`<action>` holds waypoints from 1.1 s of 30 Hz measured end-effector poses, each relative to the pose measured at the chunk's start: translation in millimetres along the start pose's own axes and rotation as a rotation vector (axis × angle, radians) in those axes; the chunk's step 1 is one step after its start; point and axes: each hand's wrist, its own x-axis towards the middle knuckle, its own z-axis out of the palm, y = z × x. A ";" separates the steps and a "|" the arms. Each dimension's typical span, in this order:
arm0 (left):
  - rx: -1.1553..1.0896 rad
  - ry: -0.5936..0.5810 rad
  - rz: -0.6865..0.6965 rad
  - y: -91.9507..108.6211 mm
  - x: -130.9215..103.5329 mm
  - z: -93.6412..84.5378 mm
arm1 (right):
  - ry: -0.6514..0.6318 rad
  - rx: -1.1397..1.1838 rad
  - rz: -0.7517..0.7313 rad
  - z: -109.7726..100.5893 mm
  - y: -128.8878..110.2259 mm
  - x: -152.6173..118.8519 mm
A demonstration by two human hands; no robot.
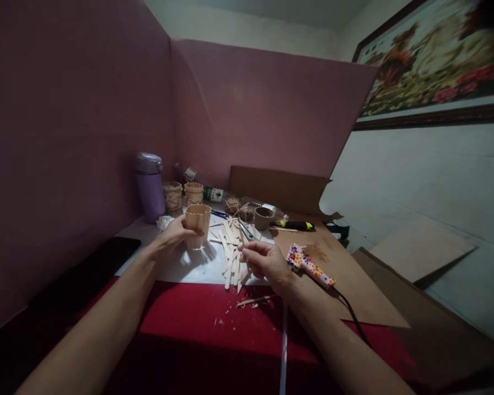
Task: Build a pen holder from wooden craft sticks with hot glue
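Observation:
My left hand (176, 233) is closed around the side of a cup covered with upright craft sticks (197, 219), held upright over the white sheet (168, 269). Between the fingertips of my right hand (263, 260) is a thin craft stick (242, 237), pinched near its lower end. Beneath and beside that hand lies a loose pile of craft sticks (229, 263). Scissors (247, 231) rest partly among the sticks. To the right, a flower-patterned glue gun (310, 266) lies on brown cardboard.
A purple bottle (150, 189) and two stick-covered cups (194, 193) stand at the back left. Behind the pile are a small brown pot (264, 218), clear plastic bottles and a yellow-black cutter (296, 225). A glue stick (284, 351) and wood scraps lie on the red cloth (189, 329).

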 end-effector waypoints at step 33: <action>-0.542 -0.556 -0.191 1.6 -46.3 70.9 | 0.074 -0.042 -0.315 18.2 -28.3 20.2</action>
